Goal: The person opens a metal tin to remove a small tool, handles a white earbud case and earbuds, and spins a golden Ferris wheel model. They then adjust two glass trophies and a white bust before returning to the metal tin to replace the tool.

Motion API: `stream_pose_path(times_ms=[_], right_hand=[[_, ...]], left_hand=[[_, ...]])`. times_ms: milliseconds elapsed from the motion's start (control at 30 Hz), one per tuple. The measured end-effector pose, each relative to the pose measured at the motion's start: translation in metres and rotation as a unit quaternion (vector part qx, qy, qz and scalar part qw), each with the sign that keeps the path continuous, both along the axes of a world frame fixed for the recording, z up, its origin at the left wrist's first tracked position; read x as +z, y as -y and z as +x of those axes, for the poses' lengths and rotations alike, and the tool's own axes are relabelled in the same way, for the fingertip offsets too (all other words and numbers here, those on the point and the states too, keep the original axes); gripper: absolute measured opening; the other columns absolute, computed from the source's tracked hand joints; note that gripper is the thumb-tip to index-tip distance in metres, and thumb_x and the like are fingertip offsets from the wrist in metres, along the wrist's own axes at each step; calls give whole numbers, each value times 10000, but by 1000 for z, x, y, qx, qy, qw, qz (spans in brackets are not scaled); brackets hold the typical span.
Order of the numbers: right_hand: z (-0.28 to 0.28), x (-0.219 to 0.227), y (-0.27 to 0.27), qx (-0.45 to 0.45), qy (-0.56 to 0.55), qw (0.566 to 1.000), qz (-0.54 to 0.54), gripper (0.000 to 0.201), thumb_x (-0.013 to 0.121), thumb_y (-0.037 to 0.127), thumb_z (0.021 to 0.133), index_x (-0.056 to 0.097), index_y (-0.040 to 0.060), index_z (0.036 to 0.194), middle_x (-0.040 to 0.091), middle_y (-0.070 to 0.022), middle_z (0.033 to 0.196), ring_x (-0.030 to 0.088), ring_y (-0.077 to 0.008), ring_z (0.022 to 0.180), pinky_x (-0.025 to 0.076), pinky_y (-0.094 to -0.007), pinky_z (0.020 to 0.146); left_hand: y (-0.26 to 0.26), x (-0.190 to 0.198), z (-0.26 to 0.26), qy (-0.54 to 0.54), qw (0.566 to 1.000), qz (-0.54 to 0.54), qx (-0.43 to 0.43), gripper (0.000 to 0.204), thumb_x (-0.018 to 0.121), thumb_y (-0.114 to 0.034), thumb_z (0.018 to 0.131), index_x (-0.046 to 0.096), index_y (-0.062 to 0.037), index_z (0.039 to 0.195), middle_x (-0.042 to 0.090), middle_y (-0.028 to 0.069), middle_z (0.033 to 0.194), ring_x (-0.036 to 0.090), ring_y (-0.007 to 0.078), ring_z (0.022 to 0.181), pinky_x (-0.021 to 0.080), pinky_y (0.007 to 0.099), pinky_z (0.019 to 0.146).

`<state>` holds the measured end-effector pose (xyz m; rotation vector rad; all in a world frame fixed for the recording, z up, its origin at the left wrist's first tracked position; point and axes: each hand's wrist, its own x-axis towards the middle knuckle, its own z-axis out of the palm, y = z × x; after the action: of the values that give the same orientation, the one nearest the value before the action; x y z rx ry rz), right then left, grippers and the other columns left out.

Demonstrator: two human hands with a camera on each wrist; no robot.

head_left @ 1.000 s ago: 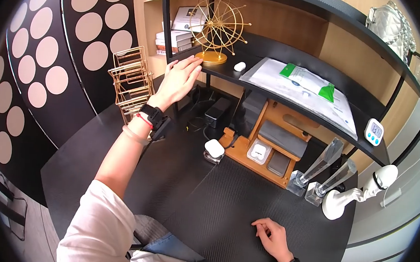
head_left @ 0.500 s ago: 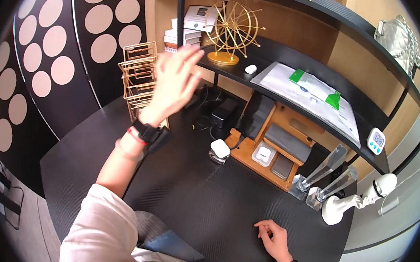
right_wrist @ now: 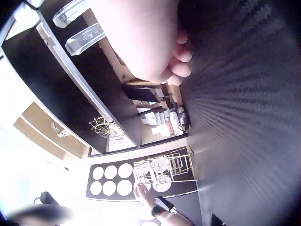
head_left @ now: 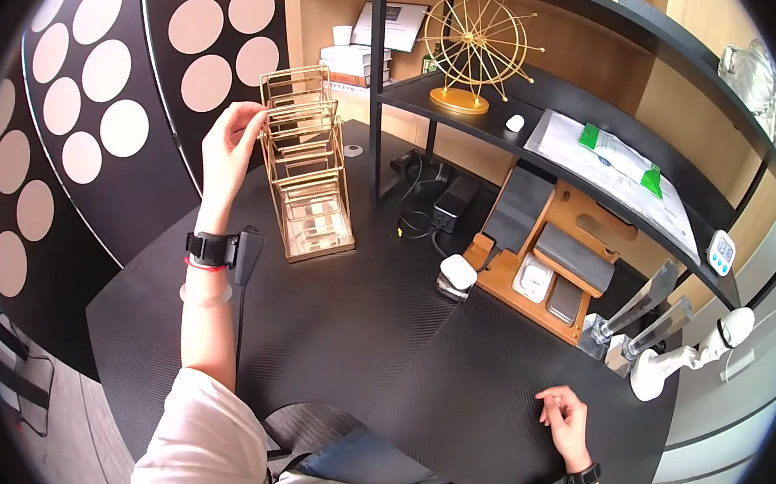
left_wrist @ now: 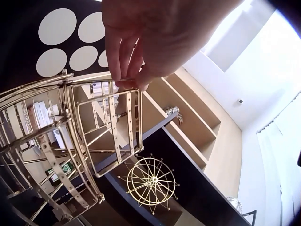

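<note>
At the left of the head view, my left hand has its fingertips on the upper left edge of a gold wire rack with a glassy base on the desk. From the left wrist view, thumb and fingers of the left hand pinch the top rim of the rack. My right hand rests on the desk at the lower right with fingers loosely curled, holding nothing. The right wrist view shows the right hand close up and the rack far off.
A gold Ferris wheel ornament, a white earbud case and papers stand on the raised shelf. Below are a wooden organizer, a charger with a white top, cables, crystal trophies and a white hand-shaped stand.
My left hand has moved left from beside the Ferris wheel's base to the gold rack and pinched its top. The right hand stays on the desk. The head view has shifted left.
</note>
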<state>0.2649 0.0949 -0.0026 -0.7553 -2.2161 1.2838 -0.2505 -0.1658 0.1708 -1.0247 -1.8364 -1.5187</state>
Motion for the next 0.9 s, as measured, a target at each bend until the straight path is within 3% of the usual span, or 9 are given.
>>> stream_pose_path(times_ms=[100, 200, 367, 633, 733, 800, 833, 900], right_hand=[[-12, 6, -6, 40, 21, 999, -23, 155, 550, 120, 988, 682, 38, 986, 635, 2, 660, 537, -34, 551, 416, -197, 479], [-22, 21, -15, 55, 110, 990, -76, 157, 536, 135, 996, 671, 65, 1034, 661, -9, 722, 565, -47, 561, 423, -193, 456], [-40, 22, -8, 81, 60, 993, -69, 153, 533, 135, 1001, 663, 63, 1036, 647, -9, 707, 580, -51, 564, 417, -189, 445], [-36, 6, -14, 39, 13, 994, -102, 172, 526, 144, 1007, 659, 37, 1022, 613, 1, 655, 543, -39, 517, 390, -178, 412], [-35, 6, -14, 41, 25, 995, -88, 171, 523, 138, 1005, 659, 35, 1022, 614, -2, 656, 544, -41, 515, 394, -178, 411], [-33, 4, -15, 39, 18, 995, -88, 169, 522, 133, 1003, 659, 35, 1021, 613, -2, 653, 542, -41, 511, 395, -178, 412], [-32, 4, -14, 40, 17, 995, -90, 169, 522, 133, 1003, 659, 35, 1021, 613, -2, 653, 542, -41, 511, 395, -178, 412], [-32, 5, -13, 37, 17, 995, -90, 168, 522, 132, 1003, 660, 37, 1019, 611, -1, 647, 540, -41, 506, 394, -176, 413]], left_hand=[[8, -4, -4, 6, 999, -21, -43, 121, 651, -117, 940, 654, -29, 1024, 674, 24, 967, 639, 91, 926, 513, 258, 846], [16, -4, 3, -4, 996, -68, -50, 111, 675, -114, 914, 660, -40, 996, 658, 20, 965, 642, 108, 924, 522, 263, 788], [18, -12, 21, -70, 991, -110, -28, 85, 683, -91, 878, 657, -53, 950, 619, 25, 905, 636, 118, 863, 519, 261, 709], [27, -6, 25, -110, 965, -239, -15, 117, 705, -120, 850, 647, -58, 929, 601, 52, 867, 626, 198, 804, 527, 305, 722], [29, -1, 32, -108, 940, -324, 24, 175, 716, -98, 845, 646, -46, 997, 630, 62, 998, 632, 190, 927, 529, 321, 791], [28, 3, 42, -169, 964, -196, 55, 275, 735, -128, 831, 655, -75, 1088, 612, 89, 1140, 610, 223, 1048, 524, 353, 838], [27, 3, 37, -212, 962, -149, 89, 402, 714, -154, 863, 613, -109, 1249, 550, 111, 1316, 555, 250, 1195, 502, 369, 923], [22, -2, 26, -221, 961, -83, 143, 500, 668, -165, 910, 517, -112, 1384, 495, 123, 1412, 505, 261, 1283, 463, 376, 1002]])
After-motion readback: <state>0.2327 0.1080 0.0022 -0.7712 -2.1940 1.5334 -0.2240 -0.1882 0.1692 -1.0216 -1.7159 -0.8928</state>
